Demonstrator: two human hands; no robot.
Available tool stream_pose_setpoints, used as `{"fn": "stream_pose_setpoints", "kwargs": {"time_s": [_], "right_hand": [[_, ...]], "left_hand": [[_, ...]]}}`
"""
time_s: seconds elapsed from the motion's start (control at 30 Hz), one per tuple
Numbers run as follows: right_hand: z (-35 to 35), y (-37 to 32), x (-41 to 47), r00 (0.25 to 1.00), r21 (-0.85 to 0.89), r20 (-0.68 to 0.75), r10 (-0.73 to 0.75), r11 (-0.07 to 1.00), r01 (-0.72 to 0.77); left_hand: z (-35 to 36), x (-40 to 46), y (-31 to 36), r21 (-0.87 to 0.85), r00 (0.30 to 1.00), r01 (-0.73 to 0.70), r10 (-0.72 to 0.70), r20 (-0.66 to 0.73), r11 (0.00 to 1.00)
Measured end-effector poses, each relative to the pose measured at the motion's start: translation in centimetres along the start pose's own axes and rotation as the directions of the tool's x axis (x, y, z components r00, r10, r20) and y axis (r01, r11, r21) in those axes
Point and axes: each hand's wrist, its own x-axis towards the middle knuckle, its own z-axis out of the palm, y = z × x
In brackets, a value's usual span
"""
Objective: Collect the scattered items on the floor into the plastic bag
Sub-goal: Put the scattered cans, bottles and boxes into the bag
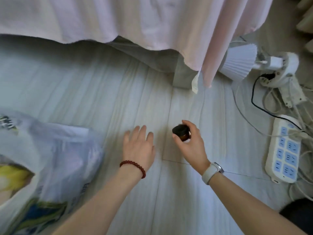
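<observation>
A dark brown jar (pixel 182 133) with a black lid; a translucent bag (pixel 64 155) printed yellow, green and blue; pale grey floor (pixel 101 92); pink bedsheet (pixel 135 19); a white power strip (pixel 284 150) with blue sockets.

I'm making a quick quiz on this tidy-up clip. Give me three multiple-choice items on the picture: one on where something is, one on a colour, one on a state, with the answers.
1. Where does the plastic bag lie?
A. On the floor by the left hand
B. On the bed
C. Beside the power strip

2. What colour is the bracelet on the left wrist?
A. White
B. Dark red
C. Blue

3. What is the right hand doing?
A. Lying flat on the floor
B. Pulling a cable
C. Gripping a small dark jar

Answers:
1. A: the bag sits on the floor, on the left hand's side.
2. B: its beads are dark red.
3. C: the fingers curl round the jar.
</observation>
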Motion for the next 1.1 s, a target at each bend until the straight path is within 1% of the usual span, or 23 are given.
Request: {"fn": "stream_pose_setpoints", "kwargs": {"time_s": [0.07,0.17,0.23,0.3,0.37,0.43,0.47,0.5,0.53,0.57,0.6,0.67,0.7,0.77,0.8,0.83,0.87,0.9,0.93,0.97,1.03,1.07,1.1], "right_hand": [[1.4,-2.1,-1.4,0.998,-0.008,0.032,-0.047,0.999,0.048],[3.9,-6.2,-3.5,0.977,-0.021,0.134,-0.163,0.986,0.167],[5.7,-9.6,-5.0,0.944,-0.031,0.187,-0.272,0.959,0.282],[7.6,-13.3,-6.6,0.896,-0.013,0.243,-0.372,0.922,0.387],[9.5,-17.1,-8.4,0.831,0.014,0.306,-0.465,0.875,0.484],[11.3,-20.7,-10.0,0.744,0.013,0.362,-0.562,0.801,0.598],[12.2,-22.4,-10.8,0.697,0.007,0.389,-0.602,0.759,0.651],[13.1,-24.0,-11.5,0.648,0.003,0.414,-0.639,0.713,0.702],[14.2,-25.4,-12.1,0.590,-0.001,0.441,-0.676,0.657,0.754],[15.4,-26.5,-12.6,0.526,-0.008,0.473,-0.707,0.594,0.805],[16.8,-27.3,-13.1,0.464,-0.026,0.518,-0.719,0.529,0.848],[20.0,-28.1,-13.7,0.380,-0.086,0.617,-0.689,0.421,0.903],[21.7,-28.2,-13.7,0.364,-0.130,0.660,-0.657,0.378,0.917],[24.9,-28.3,-13.6,0.358,-0.241,0.724,-0.590,0.270,0.932],[26.2,-28.2,-13.3,0.367,-0.295,0.749,-0.552,0.218,0.930],[27.3,-28.1,-12.9,0.388,-0.340,0.769,-0.509,0.190,0.921],[28.3,-27.8,-12.4,0.420,-0.378,0.784,-0.456,0.186,0.907],[29.0,-27.5,-11.9,0.458,-0.411,0.796,-0.395,0.201,0.889],[29.6,-27.1,-11.4,0.489,-0.434,0.807,-0.330,0.231,0.871],[30.0,-26.7,-11.1,0.506,-0.440,0.819,-0.271,0.269,0.857],[30.1,-26.3,-10.9,0.486,-0.413,0.848,-0.209,0.311,0.856],[29.8,-26.4,-11.0,0.464,-0.393,0.863,-0.200,0.310,0.866],[29.4,-26.6,-11.2,0.444,-0.377,0.876,-0.189,0.308,0.874]], "left_hand": [[-2.3,-2.3,-3.4,0.044,0.989,-0.034,0.040,-0.143,0.998],[-6.7,-6.2,-8.8,0.074,0.967,-0.016,0.034,-0.251,0.997],[-9.1,-8.9,-12.4,0.114,0.946,-0.024,0.060,-0.319,0.993],[-11.0,-11.8,-16.0,0.135,0.919,-0.015,0.067,-0.389,0.991],[-12.3,-14.6,-19.3,0.098,0.868,0.005,0.045,-0.494,0.995],[-12.8,-17.3,-22.3,0.003,0.814,0.062,-0.049,-0.579,0.998],[-12.5,-18.5,-23.8,-0.070,0.794,0.130,-0.146,-0.590,0.989],[-12.0,-19.6,-25.1,-0.155,0.779,0.226,-0.274,-0.564,0.962],[-11.4,-20.5,-26.3,-0.236,0.769,0.332,-0.407,-0.493,0.913],[-10.5,-21.3,-27.3,-0.297,0.764,0.437,-0.524,-0.376,0.849],[-9.4,-22.1,-28.2,-0.326,0.759,0.533,-0.612,-0.224,0.781],[-7.1,-23.5,-29.5,-0.337,0.723,0.659,-0.690,0.040,0.672],[-6.3,-24.1,-29.9,-0.362,0.704,0.689,-0.699,0.127,0.628],[-5.0,-24.8,-30.4,-0.446,0.678,0.713,-0.693,0.244,0.541],[-4.6,-25.0,-30.4,-0.470,0.670,0.719,-0.690,0.273,0.512],[-4.2,-25.1,-30.5,-0.466,0.669,0.721,-0.691,0.274,0.513],[-3.9,-25.0,-30.5,-0.442,0.675,0.715,-0.698,0.239,0.541],[-4.0,-24.9,-30.6,-0.427,0.677,0.708,-0.713,0.183,0.562],[-4.1,-24.7,-30.9,-0.468,0.664,0.693,-0.738,0.119,0.548],[-4.3,-24.6,-31.3,-0.558,0.634,0.670,-0.769,0.087,0.489],[-5.2,-24.8,-31.9,-0.732,0.573,0.594,-0.814,0.093,0.334],[-5.7,-24.9,-32.2,-0.753,0.564,0.574,-0.822,0.078,0.322],[-6.2,-25.1,-32.4,-0.742,0.571,0.575,-0.818,0.062,0.345]]}}
